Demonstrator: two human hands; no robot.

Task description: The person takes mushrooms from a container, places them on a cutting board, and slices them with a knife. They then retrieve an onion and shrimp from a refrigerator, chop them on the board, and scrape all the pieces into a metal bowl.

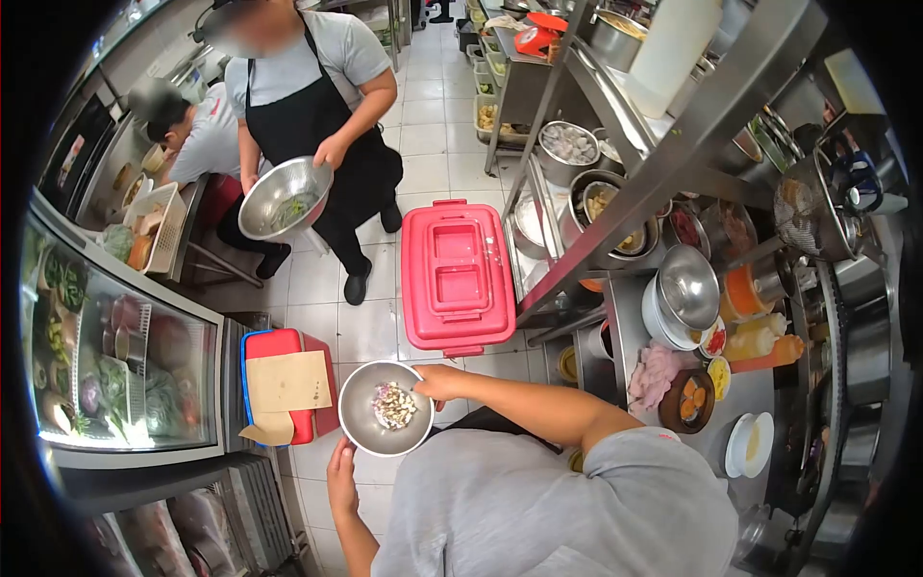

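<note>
Floor: white tiles [423, 173] run up the aisle, a glass-fronted fridge on the left, a steel rack [673, 165] on the right.
Glass-fronted fridge [125, 454]: leafy greens and other produce sit inside, some in white baskets.
Other people: one in a black apron [322, 125] stands up the aisle; another in a grey shirt [213, 135] bends over the left-hand counter.
Worktop on the right: steel counter [625, 303], crowded with a steel bowl stacked on white ones, squeeze bottles [769, 348], and a brown bowl [668, 408] of orange pieces.
Red tub [486, 240]: lidded, on the tiles, contents hidden.
Red box [318, 354]: blue-rimmed, near the tub, brown cardboard [288, 380] across its top.
Rack pot [565, 175]: steel, filled with pale pieces.
Aproned person's bowl [260, 207]: metal, tilted, some green leaves at the bottom.
Mixing bowl [359, 399]: steel, held above the floor before the wearer's torso, beside the red box.
Right hand [440, 383]: clamped on the mixing bowl's rim, thumb over the edge.
Left hand [341, 469]: fingertips at the near-left rim — how firmly they close, I cannot tell.
Chopped pieces [393, 408]: white and purplish — a loose heap in the mixing bowl.
</note>
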